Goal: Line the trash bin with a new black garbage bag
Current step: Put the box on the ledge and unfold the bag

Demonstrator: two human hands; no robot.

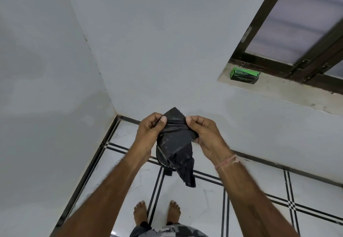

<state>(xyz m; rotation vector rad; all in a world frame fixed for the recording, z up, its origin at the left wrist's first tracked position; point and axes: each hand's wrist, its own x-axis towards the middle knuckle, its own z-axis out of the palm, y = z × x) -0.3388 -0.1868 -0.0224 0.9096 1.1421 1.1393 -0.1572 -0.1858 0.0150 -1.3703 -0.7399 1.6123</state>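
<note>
A crumpled, partly folded black garbage bag [176, 143] hangs in front of me at chest height. My left hand [150, 132] pinches its upper left edge between thumb and fingers. My right hand [202, 134] pinches the upper right edge the same way. The bag's loose tail droops down between my forearms. Below and behind the bag, a dark round trash bin [161, 159] stands on the floor; only a sliver of its rim and a small dark part at its base show, the rest is hidden by the bag and my hands.
A green and black box of garbage bags [244, 76] lies on the stone window sill [278, 91] at the right, under a dark-framed window. White walls meet in a corner ahead. The floor is white tile with black lines. My bare feet [157, 212] stand below the bin.
</note>
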